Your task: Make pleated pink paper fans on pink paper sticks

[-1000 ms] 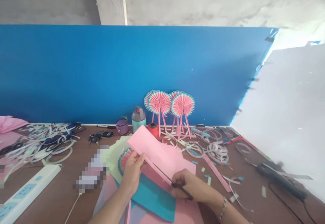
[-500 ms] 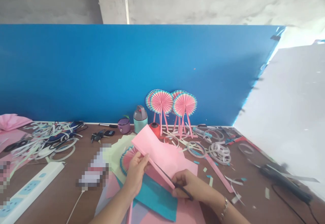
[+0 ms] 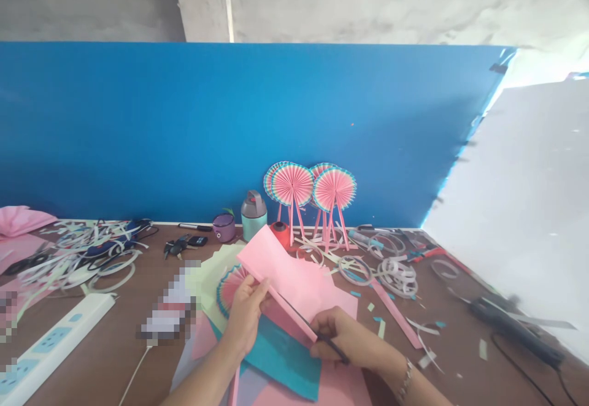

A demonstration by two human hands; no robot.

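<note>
My left hand [image 3: 243, 314] pinches the near left edge of a folded pink paper sheet [image 3: 294, 280] and keeps it tilted up off the table. My right hand [image 3: 343, 335] is closed round a thin dark tool [image 3: 317, 329] whose long tip lies along the sheet's lower fold. Under both hands lie a teal sheet [image 3: 285, 357] and more pink sheets [image 3: 340, 387]. A flat pleated pink fan [image 3: 227, 289] with a teal rim lies just left of my left hand.
Several finished pink paper fans [image 3: 313, 188] on sticks lean against the blue board [image 3: 184, 130]. A bottle [image 3: 253, 213], purple cup [image 3: 224, 227], red tape roll [image 3: 278, 233], paper-strip curls [image 3: 396, 271], white power strip [image 3: 50, 344], dark glue gun [image 3: 510, 326] and white panel [image 3: 529, 210] surround the work.
Almost nothing has moved: the view shifted a little, and both hands keep their hold on the pink sheet and the tool.
</note>
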